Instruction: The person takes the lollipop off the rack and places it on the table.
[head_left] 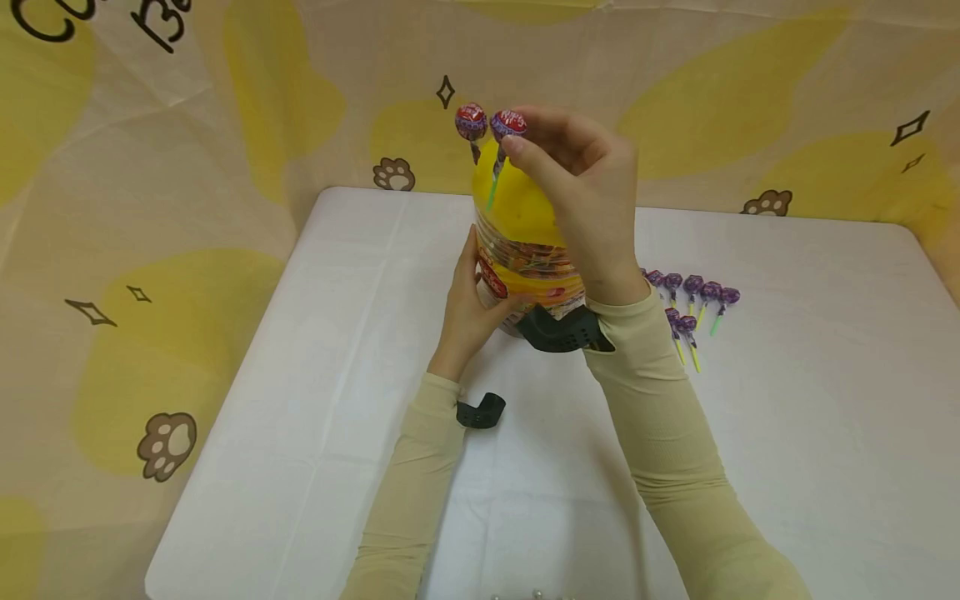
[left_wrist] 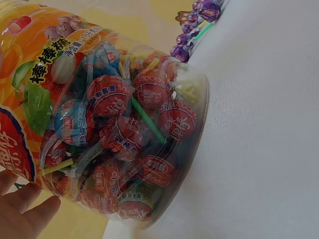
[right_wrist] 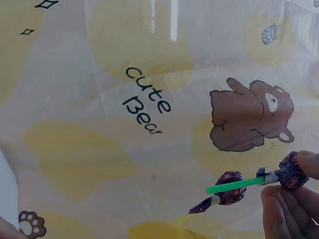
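A clear plastic jar (head_left: 528, 265) with a printed fruit label and a yellow lid (head_left: 517, 204) stands on the table. Red- and blue-wrapped lollipops show through its lower wall in the left wrist view. My left hand (head_left: 471, 312) grips the jar low on its left side, thumb across the front. Above the lid, my right hand (head_left: 600, 196) pinches a purple-wrapped lollipop (head_left: 509, 124) by its candy head, green stick pointing down. Just left of it, another purple lollipop (head_left: 471, 122) is upright, its yellow stick meeting the lid in the right wrist view (right_wrist: 230, 188).
Right of the jar, several purple lollipops (head_left: 693, 285) with yellow and green sticks lie on the white table (head_left: 810, 417). A yellow patterned cloth (head_left: 705, 100) hangs behind and at the left. Dark camera mounts sit at both wrists.
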Action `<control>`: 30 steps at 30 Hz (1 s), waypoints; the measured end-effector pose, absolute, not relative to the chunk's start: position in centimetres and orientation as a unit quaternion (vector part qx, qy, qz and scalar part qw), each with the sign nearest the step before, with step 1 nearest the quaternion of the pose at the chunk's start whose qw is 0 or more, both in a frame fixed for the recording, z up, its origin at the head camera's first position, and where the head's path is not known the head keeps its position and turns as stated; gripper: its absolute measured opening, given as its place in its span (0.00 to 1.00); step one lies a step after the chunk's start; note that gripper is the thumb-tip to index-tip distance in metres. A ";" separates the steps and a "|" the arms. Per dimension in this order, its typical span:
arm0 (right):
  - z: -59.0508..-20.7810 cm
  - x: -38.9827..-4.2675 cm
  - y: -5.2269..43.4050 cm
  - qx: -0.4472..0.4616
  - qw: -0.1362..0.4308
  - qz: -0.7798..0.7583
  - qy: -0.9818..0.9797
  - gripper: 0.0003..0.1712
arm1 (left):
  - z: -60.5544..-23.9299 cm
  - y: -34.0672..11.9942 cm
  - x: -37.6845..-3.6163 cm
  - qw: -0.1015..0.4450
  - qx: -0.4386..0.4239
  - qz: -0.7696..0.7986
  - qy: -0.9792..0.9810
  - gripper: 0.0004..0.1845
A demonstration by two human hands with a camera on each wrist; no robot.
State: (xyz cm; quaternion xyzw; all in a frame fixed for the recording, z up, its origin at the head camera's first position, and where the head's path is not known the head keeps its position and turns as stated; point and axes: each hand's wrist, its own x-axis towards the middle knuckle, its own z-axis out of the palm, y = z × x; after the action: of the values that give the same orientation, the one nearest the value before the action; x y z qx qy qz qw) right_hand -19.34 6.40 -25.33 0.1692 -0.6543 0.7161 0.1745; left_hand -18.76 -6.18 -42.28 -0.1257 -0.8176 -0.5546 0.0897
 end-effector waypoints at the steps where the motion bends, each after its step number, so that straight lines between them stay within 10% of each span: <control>1: -25.4 -19.3 6.6 0.167 0.170 0.727 -0.644 0.12 | -42.3 -6.2 -18.8 0.091 -0.127 -0.554 -0.818 0.54; 30: -28.9 -15.4 12.1 0.170 0.175 0.797 -0.553 0.11 | -42.2 -5.9 -18.7 0.083 -0.120 -0.562 -0.814 0.56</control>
State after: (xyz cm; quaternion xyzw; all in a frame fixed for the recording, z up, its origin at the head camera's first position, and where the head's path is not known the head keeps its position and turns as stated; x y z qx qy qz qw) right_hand -15.35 12.14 -28.95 0.1697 -0.5531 0.7966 0.1750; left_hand -18.70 -5.93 -42.22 -0.1201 -0.8144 -0.5616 0.0830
